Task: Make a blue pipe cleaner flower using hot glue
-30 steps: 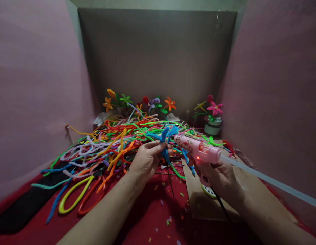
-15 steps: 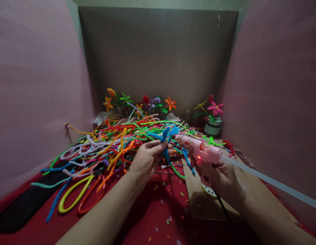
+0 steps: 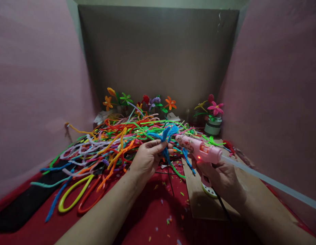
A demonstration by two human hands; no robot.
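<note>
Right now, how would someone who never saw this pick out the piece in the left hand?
Find the big tangle of coloured pipe cleaners on the red cloth. At its near right edge the left hand pinches a blue pipe-cleaner flower, beside the pink glue gun. Unlike the loose strands, it is twisted into petals.

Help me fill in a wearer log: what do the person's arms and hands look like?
The left hand and right hand are bare: no gloves, no rings visible. The left forearm and right forearm are uncovered to the picture's edge, with no sleeve, watch or bracelet in view.
</note>
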